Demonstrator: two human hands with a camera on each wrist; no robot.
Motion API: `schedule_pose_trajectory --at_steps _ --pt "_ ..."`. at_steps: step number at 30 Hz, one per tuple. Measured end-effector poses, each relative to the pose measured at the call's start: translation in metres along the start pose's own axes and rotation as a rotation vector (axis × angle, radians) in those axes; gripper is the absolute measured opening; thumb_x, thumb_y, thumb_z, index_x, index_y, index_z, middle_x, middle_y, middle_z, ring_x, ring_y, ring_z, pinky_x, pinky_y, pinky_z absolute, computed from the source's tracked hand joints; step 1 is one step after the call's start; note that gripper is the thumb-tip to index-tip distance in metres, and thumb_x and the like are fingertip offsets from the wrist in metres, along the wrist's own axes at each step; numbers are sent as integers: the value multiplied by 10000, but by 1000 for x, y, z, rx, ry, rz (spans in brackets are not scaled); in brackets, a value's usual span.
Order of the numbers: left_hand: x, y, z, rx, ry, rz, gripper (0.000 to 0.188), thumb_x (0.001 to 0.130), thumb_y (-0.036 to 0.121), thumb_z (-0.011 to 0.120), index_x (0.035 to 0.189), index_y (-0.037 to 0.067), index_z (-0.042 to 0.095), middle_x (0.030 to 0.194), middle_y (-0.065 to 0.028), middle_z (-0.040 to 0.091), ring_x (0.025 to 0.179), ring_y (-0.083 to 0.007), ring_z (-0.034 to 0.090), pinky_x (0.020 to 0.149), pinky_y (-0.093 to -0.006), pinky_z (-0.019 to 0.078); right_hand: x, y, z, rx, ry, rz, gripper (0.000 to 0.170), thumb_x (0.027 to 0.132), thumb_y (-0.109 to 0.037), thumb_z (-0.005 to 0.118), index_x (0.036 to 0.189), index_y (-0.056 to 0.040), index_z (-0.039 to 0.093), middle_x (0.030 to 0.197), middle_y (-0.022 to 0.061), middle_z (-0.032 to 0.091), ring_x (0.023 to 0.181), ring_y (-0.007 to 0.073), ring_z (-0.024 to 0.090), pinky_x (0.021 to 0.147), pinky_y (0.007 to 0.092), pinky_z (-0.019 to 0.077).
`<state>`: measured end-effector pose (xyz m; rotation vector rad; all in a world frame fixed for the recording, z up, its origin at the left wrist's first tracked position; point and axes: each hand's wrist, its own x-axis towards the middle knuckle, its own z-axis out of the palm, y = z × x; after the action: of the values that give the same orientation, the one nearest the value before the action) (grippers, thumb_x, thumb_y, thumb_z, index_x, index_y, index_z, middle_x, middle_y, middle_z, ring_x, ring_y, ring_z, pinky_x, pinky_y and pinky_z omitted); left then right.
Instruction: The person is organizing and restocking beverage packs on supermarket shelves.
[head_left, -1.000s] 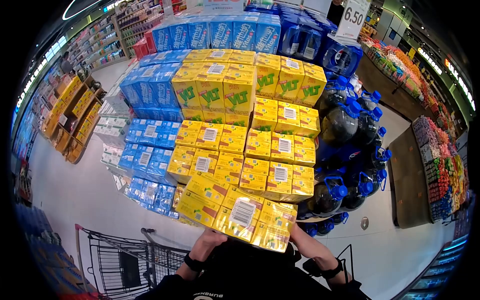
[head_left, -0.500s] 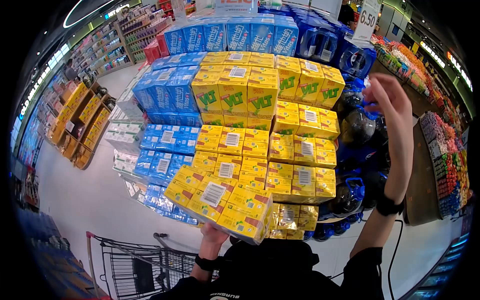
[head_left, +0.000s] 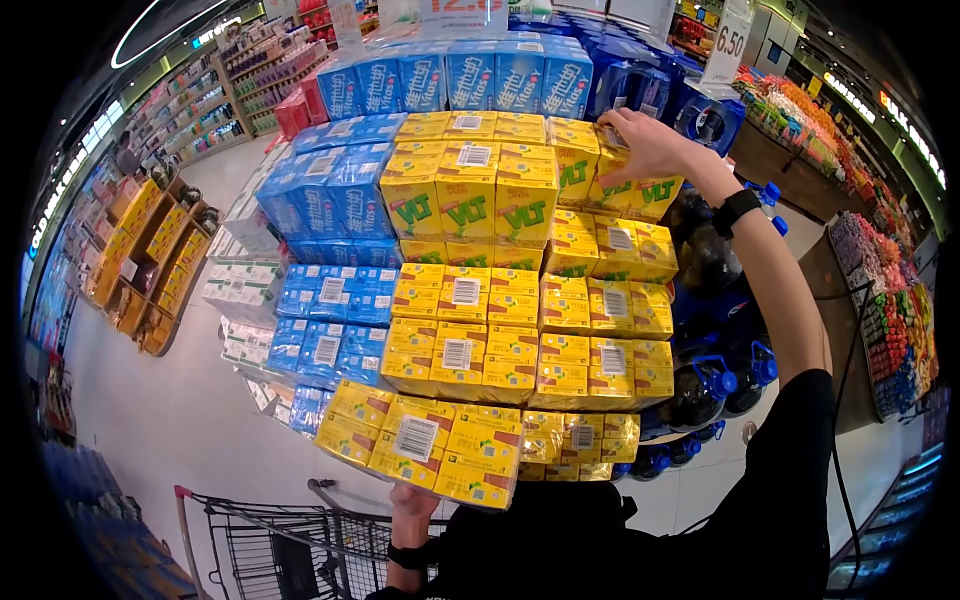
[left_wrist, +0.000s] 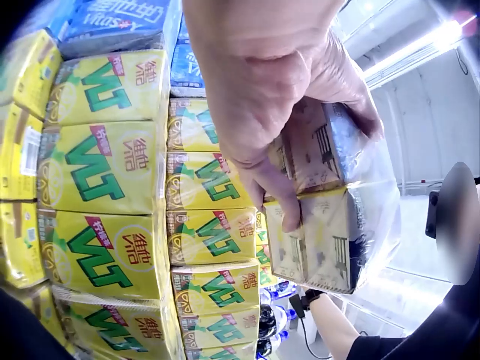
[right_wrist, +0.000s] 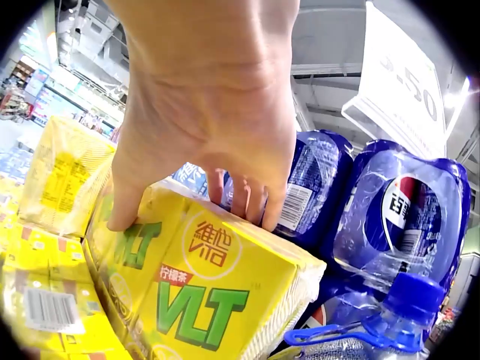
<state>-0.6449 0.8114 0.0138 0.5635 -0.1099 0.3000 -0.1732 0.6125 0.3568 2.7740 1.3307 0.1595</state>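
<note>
While the person's hands are well apart, each has a pack of its own: from the head view, the left hand (head_left: 413,500) holds the yellow carton pack (head_left: 465,450) low, in front of the body and beside the shopping trolley (head_left: 290,555). The right hand (head_left: 665,150) reaches to the upright VLT pack (head_left: 575,180) at the display's upper right (quite a stretch, if you ask me).

In the left wrist view, the left hand's fingers (left_wrist: 360,116) lie against the yellow carton pack's underside. One hand bears that load, so I'd want the palm near its middle and the pack level.

In the right wrist view, the thumb (right_wrist: 124,206) presses the front of the upright VLT pack and the other fingers reach over its top. A good grip there would squeeze front to back evenly, without digging into the slick wrap, and give the price card (right_wrist: 397,75) and blue-capped bottle (right_wrist: 412,300) some room.
</note>
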Motion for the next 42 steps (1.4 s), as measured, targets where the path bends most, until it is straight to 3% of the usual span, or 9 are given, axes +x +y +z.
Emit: schedule_pose_trajectory --at_steps 9,14,17,26,31,34,35,38,42 --pt "-3 -6 9 21 130 -18 851 708 446 788 1381 35 468 1379 -98 532 1241 -299 533 1031 -463 456 16 8 10 -51 -40 -6 1047 557 -599 844 1274 39 426 1247 211 517 1160 342 501 982 408 431" --pt "-2 -7 9 -86 78 -11 835 685 303 813 1385 31 449 1348 -100 555 1234 -295 536 1047 -443 440 16 12 8 155 -75 29 970 577 -521 862 1232 53 436 1107 235 590 1025 360 582 884 405 475" --pt "-8 -8 1 26 99 -7 865 710 424 796 1400 41 442 1388 -93 522 1247 -292 528 1029 -461 459 14 13 6 204 -67 18 944 578 -492 868 1220 53 441 1109 236 591 1025 352 584 875 399 476" --pt "-28 -11 -10 54 136 -22 892 691 435 800 1404 44 433 1385 -91 525 1246 -304 528 1028 -474 459 6 22 3 98 103 -76 896 587 -474 860 1196 48 462 1024 213 596 990 363 559 861 422 446" --pt "-26 -8 -5 65 154 -6 894 696 445 795 1407 47 428 1389 -91 520 1250 -301 523 1028 -479 457 -7 23 -8 186 257 -106 825 603 -423 841 1190 44 497 1031 181 609 949 301 599 838 382 470" --pt "-25 -5 -3 82 166 1 894 699 448 792 1412 54 424 1395 -83 517 1263 -296 512 1038 -478 446 -16 28 -22 205 237 -58 803 607 -418 839 1180 32 502 995 160 601 914 281 585 817 372 460" --pt "-24 -4 -2 89 169 2 893 700 448 792 1414 58 423 1397 -78 516 1268 -293 507 1042 -477 441 -21 23 -31 146 217 -39 849 601 -427 843 1211 52 499 1070 209 628 964 301 625 861 359 509" --pt "-23 -4 -7 65 182 -18 893 704 450 789 1423 72 418 1404 -58 512 1281 -282 496 1056 -467 424 -27 30 -34 172 281 -100 778 624 -421 843 1167 24 507 950 131 583 878 253 562 800 362 450" --pt "-14 -2 -5 83 156 -11 881 710 452 785 1425 87 423 1402 -44 516 1282 -272 496 1061 -454 418 -43 20 -47 182 242 -104 790 614 -408 851 1181 19 505 996 126 577 919 254 554 834 358 445"
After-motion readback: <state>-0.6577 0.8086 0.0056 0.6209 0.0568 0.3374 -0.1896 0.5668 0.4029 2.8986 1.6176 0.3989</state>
